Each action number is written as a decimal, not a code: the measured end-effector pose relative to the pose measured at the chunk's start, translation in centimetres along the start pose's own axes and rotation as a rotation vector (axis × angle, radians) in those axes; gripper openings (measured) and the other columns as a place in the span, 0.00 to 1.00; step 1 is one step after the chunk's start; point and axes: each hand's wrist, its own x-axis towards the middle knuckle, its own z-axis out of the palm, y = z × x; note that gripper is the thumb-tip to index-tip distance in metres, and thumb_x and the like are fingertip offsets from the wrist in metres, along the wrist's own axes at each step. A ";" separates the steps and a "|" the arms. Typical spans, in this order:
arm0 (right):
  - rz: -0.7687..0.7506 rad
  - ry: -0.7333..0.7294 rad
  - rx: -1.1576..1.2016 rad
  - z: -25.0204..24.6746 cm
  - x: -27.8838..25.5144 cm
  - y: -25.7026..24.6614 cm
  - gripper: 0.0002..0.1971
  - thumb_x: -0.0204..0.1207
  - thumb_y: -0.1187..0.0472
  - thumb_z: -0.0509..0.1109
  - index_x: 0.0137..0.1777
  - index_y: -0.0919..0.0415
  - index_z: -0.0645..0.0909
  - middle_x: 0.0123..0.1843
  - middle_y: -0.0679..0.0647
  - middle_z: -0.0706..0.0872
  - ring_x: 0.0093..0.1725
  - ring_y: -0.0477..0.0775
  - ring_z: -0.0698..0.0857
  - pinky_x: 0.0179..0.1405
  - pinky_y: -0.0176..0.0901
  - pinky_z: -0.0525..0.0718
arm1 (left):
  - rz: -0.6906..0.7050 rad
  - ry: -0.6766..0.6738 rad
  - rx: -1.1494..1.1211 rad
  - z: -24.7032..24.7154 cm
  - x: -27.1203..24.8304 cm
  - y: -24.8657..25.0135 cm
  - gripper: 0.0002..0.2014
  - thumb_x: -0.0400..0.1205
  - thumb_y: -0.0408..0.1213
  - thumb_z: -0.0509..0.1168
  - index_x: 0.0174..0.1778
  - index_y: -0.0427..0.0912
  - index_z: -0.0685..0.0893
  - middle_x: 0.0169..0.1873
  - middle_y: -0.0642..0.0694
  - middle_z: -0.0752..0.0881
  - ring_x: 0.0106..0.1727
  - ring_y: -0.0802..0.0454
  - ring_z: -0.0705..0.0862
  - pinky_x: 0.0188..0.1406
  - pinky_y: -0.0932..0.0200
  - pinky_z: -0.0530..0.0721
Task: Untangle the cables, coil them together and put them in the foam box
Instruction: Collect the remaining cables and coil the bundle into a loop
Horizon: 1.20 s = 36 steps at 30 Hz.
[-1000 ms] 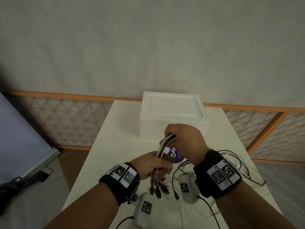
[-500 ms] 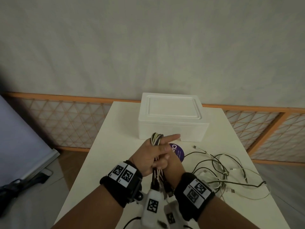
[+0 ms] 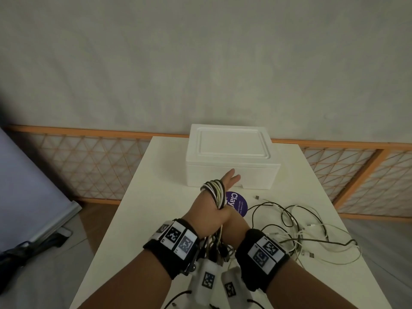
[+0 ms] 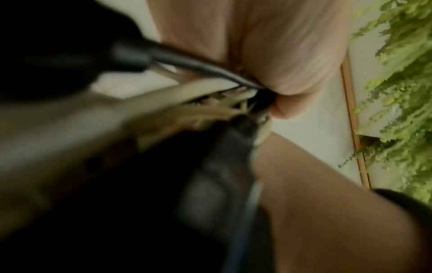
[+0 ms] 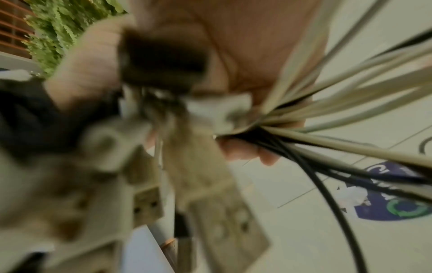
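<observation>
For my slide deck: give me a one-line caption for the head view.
Cables looped around the left hand, right hand beneath it, before a closed foam box.

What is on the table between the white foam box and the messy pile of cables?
In the head view, a round purple sticker lies between the foam box and the loose cables.

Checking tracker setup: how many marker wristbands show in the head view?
2. The left wristband sits on the left wrist, left of centre near the bottom. The right wristband sits on the right wrist, beside it to the right. Nothing suggests a hidden third.
</observation>
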 end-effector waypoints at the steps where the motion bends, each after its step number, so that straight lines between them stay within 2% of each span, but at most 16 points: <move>1: -0.009 -0.034 -0.089 0.0 0.1 -0.3 0.12 0.80 0.69 0.61 0.60 0.68 0.81 0.56 0.59 0.85 0.56 0.56 0.83 0.59 0.43 0.80 | 0.002 -0.003 0.059 -0.2 0.1 -0.4 0.45 0.68 0.26 0.55 0.75 0.75 0.57 0.75 0.67 0.69 0.79 0.68 0.65 0.79 0.59 0.64; 4: 0.053 -0.107 -0.178 -0.3 -0.4 -0.6 0.10 0.74 0.66 0.63 0.53 0.63 0.81 0.47 0.56 0.84 0.48 0.54 0.81 0.52 0.44 0.81 | -0.051 0.019 0.134 -0.8 0.0 -1.5 0.47 0.68 0.26 0.55 0.72 0.84 0.56 0.76 0.66 0.68 0.78 0.68 0.65 0.80 0.57 0.64; 8: 0.117 -0.090 -0.224 -0.4 -1.5 0.0 0.05 0.72 0.62 0.64 0.47 0.57 0.78 0.40 0.50 0.80 0.41 0.52 0.78 0.45 0.46 0.84 | -0.130 -0.045 0.224 -0.2 -0.5 -1.9 0.46 0.74 0.18 0.56 0.81 0.64 0.51 0.76 0.61 0.67 0.78 0.67 0.66 0.74 0.73 0.64; 10: 0.136 -0.109 -0.272 -0.5 -1.9 0.6 0.07 0.73 0.60 0.63 0.49 0.57 0.78 0.41 0.49 0.79 0.41 0.53 0.79 0.43 0.44 0.83 | -0.168 -0.091 0.305 -0.1 -0.2 -2.7 0.45 0.76 0.18 0.56 0.82 0.61 0.46 0.75 0.61 0.67 0.76 0.67 0.67 0.71 0.77 0.64; 12: 0.146 -0.128 -0.321 -0.6 -2.4 0.8 0.08 0.74 0.59 0.63 0.51 0.57 0.77 0.42 0.48 0.77 0.41 0.53 0.78 0.41 0.42 0.79 | -0.188 -0.112 0.487 -0.1 -0.6 -4.3 0.41 0.78 0.26 0.58 0.82 0.61 0.50 0.76 0.53 0.72 0.74 0.58 0.74 0.74 0.62 0.72; 15: 0.146 -0.159 -0.357 -0.5 -3.0 0.8 0.09 0.74 0.59 0.63 0.52 0.57 0.76 0.42 0.49 0.77 0.41 0.53 0.77 0.40 0.42 0.77 | -0.330 -0.096 0.754 0.1 -0.5 -4.8 0.23 0.83 0.37 0.58 0.77 0.40 0.71 0.66 0.39 0.83 0.63 0.43 0.83 0.63 0.48 0.82; 16: 0.139 -0.163 -0.355 -0.4 -3.2 0.9 0.08 0.73 0.58 0.63 0.51 0.57 0.75 0.42 0.49 0.77 0.41 0.54 0.78 0.40 0.43 0.77 | -0.375 -0.107 0.796 0.2 0.1 -4.9 0.25 0.84 0.37 0.58 0.78 0.38 0.68 0.66 0.38 0.83 0.63 0.42 0.83 0.63 0.48 0.82; 19: 0.151 -0.207 -0.349 -0.6 -4.0 1.5 0.06 0.73 0.57 0.63 0.47 0.55 0.71 0.43 0.49 0.77 0.42 0.55 0.78 0.40 0.43 0.75 | -0.482 -0.227 0.928 -0.5 1.6 -5.6 0.44 0.82 0.32 0.62 0.84 0.41 0.35 0.77 0.39 0.73 0.74 0.44 0.76 0.71 0.48 0.77; 20: 0.149 -0.215 -0.350 -0.6 -4.4 1.7 0.05 0.73 0.57 0.63 0.46 0.55 0.70 0.43 0.49 0.76 0.42 0.55 0.77 0.40 0.43 0.74 | -0.482 -0.243 0.957 -1.0 1.6 -6.2 0.46 0.82 0.31 0.62 0.83 0.44 0.32 0.78 0.39 0.71 0.74 0.45 0.75 0.71 0.48 0.76; 23: 0.117 -0.166 -0.313 -0.3 -5.7 2.2 0.04 0.76 0.54 0.61 0.46 0.51 0.71 0.42 0.47 0.77 0.43 0.54 0.79 0.40 0.42 0.75 | -0.376 -0.079 0.793 -2.5 -1.2 -7.5 0.40 0.82 0.31 0.60 0.85 0.54 0.45 0.75 0.42 0.75 0.69 0.43 0.80 0.66 0.49 0.81; 26: 0.067 -0.080 -0.284 -0.8 -6.3 2.1 0.10 0.79 0.46 0.61 0.52 0.51 0.74 0.46 0.47 0.82 0.50 0.53 0.83 0.41 0.42 0.75 | -0.332 -0.090 0.837 -2.9 -2.0 -8.0 0.38 0.86 0.37 0.58 0.85 0.45 0.41 0.77 0.45 0.73 0.72 0.47 0.77 0.72 0.52 0.73; 30: -0.019 0.001 -0.304 -3.3 -6.1 1.9 0.14 0.77 0.41 0.63 0.53 0.49 0.76 0.50 0.46 0.84 0.52 0.50 0.82 0.41 0.41 0.73 | -0.206 -0.021 0.889 -2.7 -1.2 -7.1 0.37 0.87 0.51 0.56 0.84 0.41 0.43 0.63 0.47 0.79 0.67 0.50 0.75 0.70 0.64 0.64; 32: -0.051 0.041 -0.292 -4.4 -5.9 1.7 0.11 0.77 0.44 0.64 0.52 0.49 0.78 0.48 0.46 0.85 0.50 0.49 0.82 0.40 0.41 0.73 | -0.134 0.021 0.725 -2.9 -1.5 -7.0 0.41 0.82 0.58 0.60 0.83 0.36 0.56 0.50 0.49 0.80 0.59 0.51 0.78 0.71 0.60 0.69; 34: -0.054 0.068 -0.289 -5.1 -5.5 1.4 0.08 0.75 0.49 0.63 0.49 0.49 0.78 0.45 0.47 0.85 0.44 0.48 0.80 0.37 0.39 0.70 | -0.062 0.016 0.578 -3.2 -1.6 -7.1 0.45 0.71 0.63 0.66 0.71 0.27 0.74 0.37 0.54 0.78 0.50 0.51 0.82 0.69 0.48 0.76; 35: -0.052 0.072 -0.297 -5.4 -5.3 1.2 0.07 0.74 0.51 0.63 0.48 0.49 0.79 0.43 0.47 0.84 0.41 0.47 0.78 0.35 0.38 0.68 | -0.079 -0.018 0.553 -3.3 -1.7 -7.0 0.46 0.65 0.64 0.72 0.66 0.27 0.77 0.36 0.54 0.77 0.49 0.52 0.82 0.66 0.47 0.78; 36: -0.051 0.067 -0.301 -5.6 -5.1 1.0 0.07 0.72 0.53 0.63 0.48 0.49 0.79 0.41 0.46 0.82 0.40 0.46 0.75 0.34 0.38 0.68 | -0.130 -0.068 0.586 -3.3 -1.6 -6.7 0.52 0.58 0.64 0.76 0.70 0.31 0.75 0.38 0.53 0.76 0.49 0.53 0.80 0.63 0.51 0.79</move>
